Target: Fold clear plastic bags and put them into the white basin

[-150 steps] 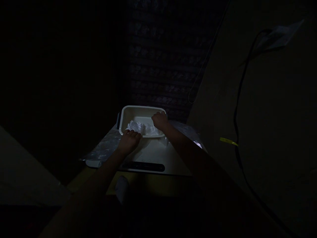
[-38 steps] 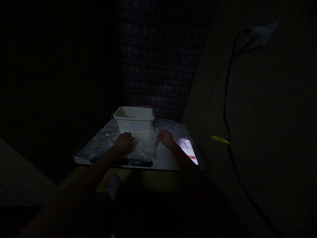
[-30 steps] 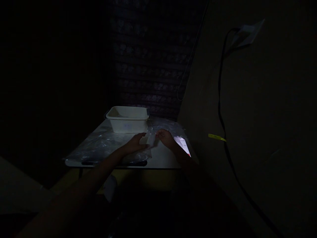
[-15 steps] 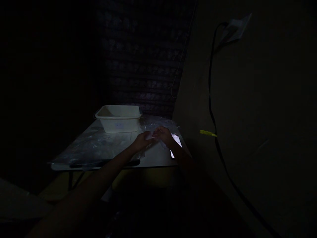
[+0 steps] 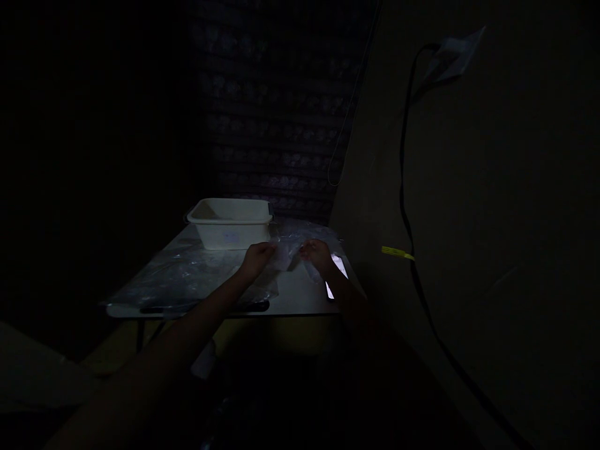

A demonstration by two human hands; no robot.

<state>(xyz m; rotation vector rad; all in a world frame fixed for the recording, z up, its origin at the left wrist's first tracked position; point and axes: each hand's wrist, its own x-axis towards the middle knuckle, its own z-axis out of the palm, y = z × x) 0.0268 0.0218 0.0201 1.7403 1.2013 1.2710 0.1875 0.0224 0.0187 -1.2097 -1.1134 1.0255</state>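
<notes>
In dim light, my left hand is closed on the edge of a small clear plastic bag above the table. My right hand is closed too, its fingertips pinching crumpled clear plastic on the other side of a narrow gap. More of this see-through film hangs below the right palm. Whether both hands grip one bag or two separate pieces is too dark to tell. Just right of my right wrist lies a phone with a lit screen, partly covered by the forearm.
A white plastic basin stands on the white folding table, behind my left hand. Clear plastic sheets or bags spread across the table's left side. A black cable with a yellow tag runs down the right wall from an outlet.
My hands have drawn apart, the left moving left, and the clear plastic now shows stretched between them. The whole view has shifted slightly.
</notes>
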